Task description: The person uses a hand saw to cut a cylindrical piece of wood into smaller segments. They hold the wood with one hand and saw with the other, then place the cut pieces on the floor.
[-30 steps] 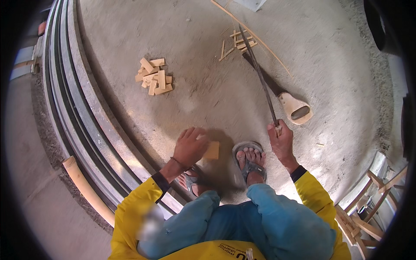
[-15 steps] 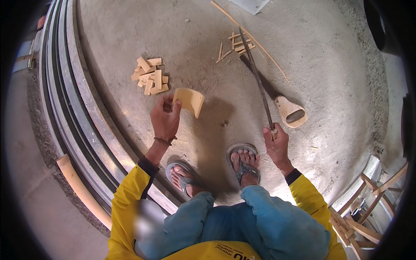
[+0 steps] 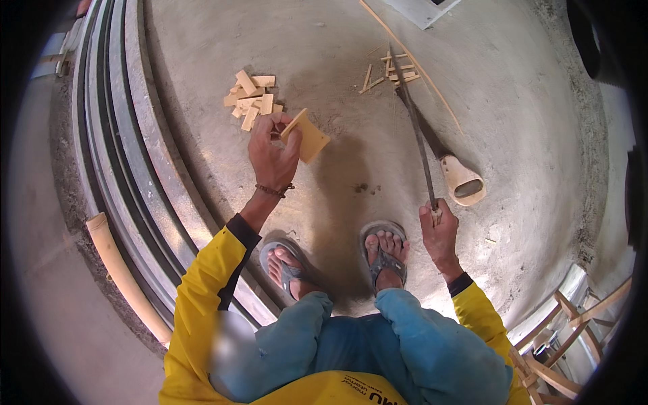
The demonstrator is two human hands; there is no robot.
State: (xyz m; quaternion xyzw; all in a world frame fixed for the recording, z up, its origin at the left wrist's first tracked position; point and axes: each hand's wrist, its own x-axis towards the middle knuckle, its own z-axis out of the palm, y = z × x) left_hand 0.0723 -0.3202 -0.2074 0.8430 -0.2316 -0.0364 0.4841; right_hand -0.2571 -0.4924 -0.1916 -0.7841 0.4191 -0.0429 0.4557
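Note:
My left hand (image 3: 275, 152) is closed, thumb and fingers pinching the edge of a short, curved piece of pale bamboo (image 3: 312, 142). It is held up off the floor, beside a small heap of cut pale bamboo pieces (image 3: 253, 94). My right hand (image 3: 440, 233) is wrapped round the light handle of a long knife (image 3: 420, 138). Its thin dark blade appears almost edge-on and points away from me. Behind the blade lies a handsaw (image 3: 464, 181) with a pale wooden handle, its dark blade partly covered by the knife.
Several thin sticks (image 3: 401, 71) and a long bent strip (image 3: 432, 77) lie on the concrete floor ahead. Long metal bars (image 3: 121, 135) run along my left, with a bamboo pole (image 3: 125, 277) beside them. A wooden frame (image 3: 574, 324) stands at the lower right. My sandalled feet are between my hands.
My left hand has moved slightly right and away from me, and the bamboo piece has turned and tilted in its fingers. My right hand still grips the knife; the whole view has shifted a little.

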